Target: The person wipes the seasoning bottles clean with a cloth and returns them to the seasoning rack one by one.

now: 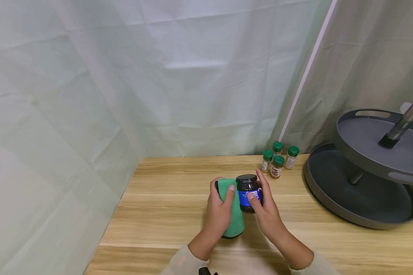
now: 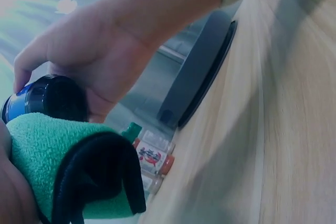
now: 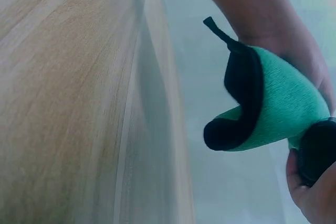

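Above the wooden table, my left hand point(image 1: 219, 214) grips a folded green cloth point(image 1: 233, 221) with a dark edge, its thumb lying across the front. My right hand point(image 1: 269, 217) holds a dark glass jar point(image 1: 247, 208) with a black lid and a blue label, thumb on the label. Cloth and jar are side by side, the cloth against the jar's left side. In the left wrist view the jar's dark base point(image 2: 65, 99) shows behind the cloth point(image 2: 47, 140). In the right wrist view the cloth point(image 3: 289, 95) hangs curled, with a small dark loop at its edge.
Several small spice bottles point(image 1: 278, 161) with green caps stand at the table's back edge. To the right is a dark grey two-tier round tray point(image 1: 358, 219) with a metal post. Pale curtains point(image 1: 199, 95) hang behind and left of the wooden table point(image 1: 165, 214).
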Available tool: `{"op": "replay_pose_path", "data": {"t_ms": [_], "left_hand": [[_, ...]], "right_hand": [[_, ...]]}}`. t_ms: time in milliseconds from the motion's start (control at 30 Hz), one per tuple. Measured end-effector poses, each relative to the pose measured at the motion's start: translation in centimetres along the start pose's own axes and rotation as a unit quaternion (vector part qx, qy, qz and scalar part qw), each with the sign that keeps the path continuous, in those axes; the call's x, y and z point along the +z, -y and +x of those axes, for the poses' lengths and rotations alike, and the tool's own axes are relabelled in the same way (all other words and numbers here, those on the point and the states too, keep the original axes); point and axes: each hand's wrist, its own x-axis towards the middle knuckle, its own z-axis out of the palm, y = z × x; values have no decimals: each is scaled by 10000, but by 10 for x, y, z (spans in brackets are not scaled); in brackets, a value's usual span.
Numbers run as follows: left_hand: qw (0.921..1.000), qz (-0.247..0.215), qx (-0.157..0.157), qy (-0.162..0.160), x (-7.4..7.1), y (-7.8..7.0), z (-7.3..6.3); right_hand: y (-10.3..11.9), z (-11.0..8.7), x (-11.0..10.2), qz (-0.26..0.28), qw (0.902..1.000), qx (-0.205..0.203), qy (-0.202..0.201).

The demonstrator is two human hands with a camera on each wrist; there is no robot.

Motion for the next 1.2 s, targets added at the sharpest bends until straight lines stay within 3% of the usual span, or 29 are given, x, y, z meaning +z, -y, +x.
{"op": "replay_pose_path", "data": {"t_ms": [267,500,633,933,1200], "left_hand": [[9989,-350,-99,299,2,-8,-6],[9991,-282,152,276,4,-14,-10],[9994,-221,217,155,4,-14,-8],[9997,-164,-109,123,-1,-8,-1],[9986,-288,-336,296,0,-5,-3]], "right_hand": [[0,-1,2,-285,9984,-25,-490],[-2,0,1,-63,9990,205,-397],[0,0,0,58,9996,75,-266],[8,-4,0,306,9995,-129,-9],[5,-5,3,-289,9983,-354,-367]]}}
